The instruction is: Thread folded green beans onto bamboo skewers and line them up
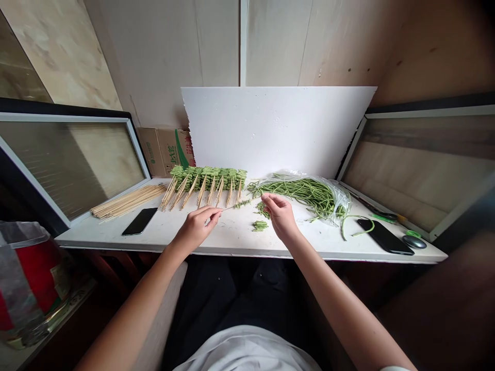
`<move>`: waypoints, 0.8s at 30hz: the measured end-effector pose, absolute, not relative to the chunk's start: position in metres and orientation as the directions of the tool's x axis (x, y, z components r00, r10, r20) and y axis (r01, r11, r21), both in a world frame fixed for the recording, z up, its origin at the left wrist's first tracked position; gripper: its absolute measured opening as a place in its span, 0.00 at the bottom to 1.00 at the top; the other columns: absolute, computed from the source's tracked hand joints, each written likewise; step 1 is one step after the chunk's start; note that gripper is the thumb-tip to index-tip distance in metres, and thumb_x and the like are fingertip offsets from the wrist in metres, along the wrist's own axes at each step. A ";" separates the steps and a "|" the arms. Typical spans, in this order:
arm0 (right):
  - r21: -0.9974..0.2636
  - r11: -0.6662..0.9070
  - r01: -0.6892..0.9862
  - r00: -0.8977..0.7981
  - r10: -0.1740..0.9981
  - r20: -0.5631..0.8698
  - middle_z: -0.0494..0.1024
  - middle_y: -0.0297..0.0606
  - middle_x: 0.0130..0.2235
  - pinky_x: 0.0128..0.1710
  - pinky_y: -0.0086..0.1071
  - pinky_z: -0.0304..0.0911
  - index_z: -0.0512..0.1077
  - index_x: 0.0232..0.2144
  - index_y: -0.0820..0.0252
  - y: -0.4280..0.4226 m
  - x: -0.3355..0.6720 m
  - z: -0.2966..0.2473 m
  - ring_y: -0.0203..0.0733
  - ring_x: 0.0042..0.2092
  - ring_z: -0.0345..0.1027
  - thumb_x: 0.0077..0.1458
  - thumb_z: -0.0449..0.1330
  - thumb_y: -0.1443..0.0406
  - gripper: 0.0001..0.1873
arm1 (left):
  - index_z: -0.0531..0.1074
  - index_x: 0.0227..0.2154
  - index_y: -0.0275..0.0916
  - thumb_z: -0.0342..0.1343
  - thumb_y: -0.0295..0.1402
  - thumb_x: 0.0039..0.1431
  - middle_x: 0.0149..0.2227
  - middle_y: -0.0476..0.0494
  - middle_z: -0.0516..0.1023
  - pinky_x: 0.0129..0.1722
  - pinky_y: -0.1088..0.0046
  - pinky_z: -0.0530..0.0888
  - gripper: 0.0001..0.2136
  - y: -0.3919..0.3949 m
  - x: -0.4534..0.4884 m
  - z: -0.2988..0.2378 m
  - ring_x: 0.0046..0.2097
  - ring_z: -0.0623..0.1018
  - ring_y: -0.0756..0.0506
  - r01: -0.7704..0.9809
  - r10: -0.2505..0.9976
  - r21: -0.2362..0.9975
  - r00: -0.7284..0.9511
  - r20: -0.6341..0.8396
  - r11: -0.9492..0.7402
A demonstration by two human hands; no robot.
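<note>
Pinching a bamboo skewer (232, 207) in the left hand (197, 229), with green bean pieces (242, 204) sitting along its far half. Curling the right hand (280, 216) narrowly just beside the skewer's tip, hiding whether anything is gripped. Lying across the white bench (174, 239): finished bean skewers (204, 179) lined up side by side, yardlong beans (305, 189) spilling from a plastic bag (336, 203), loose bean pieces (260, 225) near the right hand, a bundle of bare skewers (127, 201), a smartphone (139, 221) and another smartphone (384, 236).

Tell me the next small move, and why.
Probably slide the green bean piece down the bamboo skewer with the right hand: the piece sits near the tip, the left hand grips the skewer, and the row of bean-threaded skewers carries beans packed at one end.
</note>
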State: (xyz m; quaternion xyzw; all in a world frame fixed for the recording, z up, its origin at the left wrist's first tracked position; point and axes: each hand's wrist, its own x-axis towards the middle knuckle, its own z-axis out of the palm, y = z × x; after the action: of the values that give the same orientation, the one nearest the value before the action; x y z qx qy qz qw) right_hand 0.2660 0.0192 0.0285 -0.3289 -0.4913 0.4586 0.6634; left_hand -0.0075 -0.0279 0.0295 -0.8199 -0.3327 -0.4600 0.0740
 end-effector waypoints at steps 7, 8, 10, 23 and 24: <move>-0.873 0.349 -0.341 0.121 0.937 0.327 0.81 0.40 0.42 0.35 0.33 0.64 0.83 0.34 0.54 0.014 0.254 0.023 0.42 0.40 0.69 0.46 0.76 0.48 0.20 | 0.79 0.47 0.39 0.53 0.29 0.73 0.35 0.45 0.80 0.36 0.73 0.74 0.09 -0.029 -0.010 0.031 0.34 0.77 0.49 0.628 0.477 0.172 0.357 0.803 -0.759; -0.871 0.361 -0.333 0.127 0.932 0.338 0.81 0.39 0.42 0.36 0.34 0.64 0.83 0.34 0.54 0.013 0.254 0.023 0.42 0.40 0.69 0.46 0.76 0.48 0.20 | 0.78 0.48 0.39 0.52 0.30 0.74 0.36 0.45 0.80 0.36 0.73 0.74 0.10 -0.029 -0.010 0.031 0.34 0.77 0.49 0.627 0.500 0.189 0.366 0.785 -0.755; -0.866 0.388 -0.315 0.133 0.922 0.364 0.81 0.38 0.40 0.36 0.34 0.64 0.82 0.34 0.53 0.012 0.254 0.024 0.41 0.39 0.69 0.46 0.76 0.47 0.20 | 0.78 0.49 0.39 0.51 0.32 0.75 0.37 0.44 0.81 0.37 0.72 0.75 0.10 -0.028 -0.010 0.029 0.35 0.78 0.48 0.615 0.536 0.228 0.379 0.754 -0.755; -0.868 0.431 -0.246 0.043 0.900 0.435 0.80 0.38 0.40 0.40 0.36 0.65 0.80 0.28 0.52 0.007 0.250 0.022 0.44 0.41 0.70 0.50 0.74 0.48 0.16 | 0.79 0.48 0.40 0.52 0.31 0.74 0.38 0.42 0.82 0.38 0.71 0.75 0.10 -0.029 -0.005 0.029 0.38 0.81 0.46 0.596 0.521 0.245 0.349 0.779 -0.764; -0.868 0.433 -0.244 0.041 0.899 0.437 0.80 0.37 0.40 0.40 0.36 0.65 0.80 0.28 0.52 0.007 0.250 0.022 0.44 0.41 0.70 0.51 0.74 0.49 0.16 | 0.79 0.48 0.40 0.52 0.31 0.74 0.38 0.42 0.82 0.38 0.71 0.75 0.10 -0.029 -0.005 0.029 0.39 0.81 0.45 0.595 0.529 0.250 0.353 0.772 -0.763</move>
State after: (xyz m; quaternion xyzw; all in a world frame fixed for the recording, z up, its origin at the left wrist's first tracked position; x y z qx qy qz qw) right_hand 0.2497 0.0066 0.0224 -0.3045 -0.5373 0.4367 0.6541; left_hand -0.0047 -0.0294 0.0288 -0.8218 -0.3419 -0.4542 0.0367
